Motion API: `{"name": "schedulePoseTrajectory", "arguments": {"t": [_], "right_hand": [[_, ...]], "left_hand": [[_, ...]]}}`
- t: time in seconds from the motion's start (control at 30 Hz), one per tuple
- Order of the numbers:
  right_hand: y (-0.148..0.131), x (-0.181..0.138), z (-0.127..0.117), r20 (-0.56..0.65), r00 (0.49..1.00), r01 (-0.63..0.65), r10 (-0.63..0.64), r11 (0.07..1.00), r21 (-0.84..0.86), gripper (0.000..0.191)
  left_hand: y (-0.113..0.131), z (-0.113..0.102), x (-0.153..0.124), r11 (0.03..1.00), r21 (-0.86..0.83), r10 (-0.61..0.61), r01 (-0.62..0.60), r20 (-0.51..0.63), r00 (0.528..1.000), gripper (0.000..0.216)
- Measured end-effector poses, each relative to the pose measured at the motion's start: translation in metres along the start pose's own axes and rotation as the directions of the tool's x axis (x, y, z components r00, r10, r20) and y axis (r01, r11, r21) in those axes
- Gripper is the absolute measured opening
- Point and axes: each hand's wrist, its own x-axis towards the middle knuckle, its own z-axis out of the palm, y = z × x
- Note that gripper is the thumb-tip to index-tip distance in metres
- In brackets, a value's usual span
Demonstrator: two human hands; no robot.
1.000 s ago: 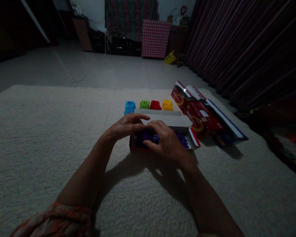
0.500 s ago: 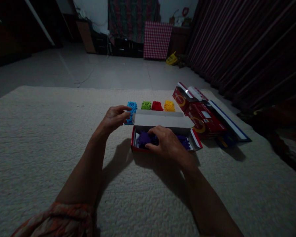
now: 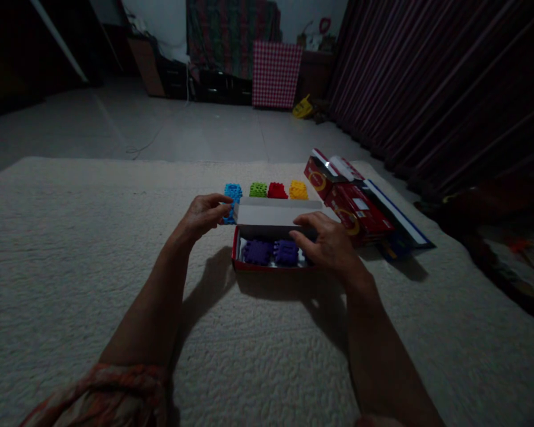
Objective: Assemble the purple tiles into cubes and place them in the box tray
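An open red-and-white cardboard box [image 3: 276,268] sits on the quilted mat in front of me, its white lid [image 3: 278,212] raised at the far side. Inside are purple interlocking blocks [image 3: 286,252], two of them plainly seen; the box's right end is hidden by my hand. My right hand [image 3: 327,240] hovers over that end, thumb and fingers apart, with nothing between them. At the lid's left edge is my left hand [image 3: 204,214], its fingers extended and slightly apart; whether the tips touch the lid cannot be told. Just behind those fingertips stand blue blocks [image 3: 233,191].
Green [image 3: 258,189], red [image 3: 277,190] and yellow blocks [image 3: 298,190] stand in a row behind the lid. To the right are stacked red boxes [image 3: 358,207] and a blue-edged box [image 3: 400,222]. A dark curtain [image 3: 391,77] hangs at the right, beyond the mat [image 3: 93,237].
My right hand has lifted off the purple blocks and moved right, its grasp opened. Two purple blocks now show side by side. My left hand stays by the lid's left edge.
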Motion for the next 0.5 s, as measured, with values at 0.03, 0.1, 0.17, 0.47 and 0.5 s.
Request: {"name": "schedulePoseTrajectory", "arguments": {"t": [0.03, 0.1, 0.17, 0.47, 0.5], "right_hand": [[0.005, -0.002, -0.007, -0.009, 1.000, -0.014, 0.014, 1.000, -0.018, 0.011], [0.016, -0.007, -0.021, 0.009, 0.999, -0.039, 0.039, 0.998, -0.059, 0.012], [0.028, -0.012, -0.034, 0.082, 0.994, -0.062, 0.071, 0.992, -0.106, 0.014], [0.039, -0.006, -0.042, 0.380, 0.895, -0.005, 0.235, 0.856, -0.516, 0.014], [0.037, -0.004, -0.039, 0.393, 0.887, 0.017, 0.241, 0.834, -0.551, 0.015]], "left_hand": [[-0.001, 0.000, -0.002, 1.000, 0.002, -0.009, 0.008, 0.014, 1.000, 0.021], [-0.002, 0.001, -0.007, 1.000, 0.001, -0.031, 0.031, 0.046, 0.998, 0.022], [-0.004, 0.001, -0.012, 0.999, -0.008, -0.048, 0.049, 0.046, 0.998, 0.025], [-0.003, -0.002, -0.014, 0.997, -0.031, -0.072, 0.071, -0.065, 0.995, 0.026], [-0.003, -0.002, -0.013, 0.997, -0.031, -0.075, 0.073, -0.069, 0.995, 0.025]]}}
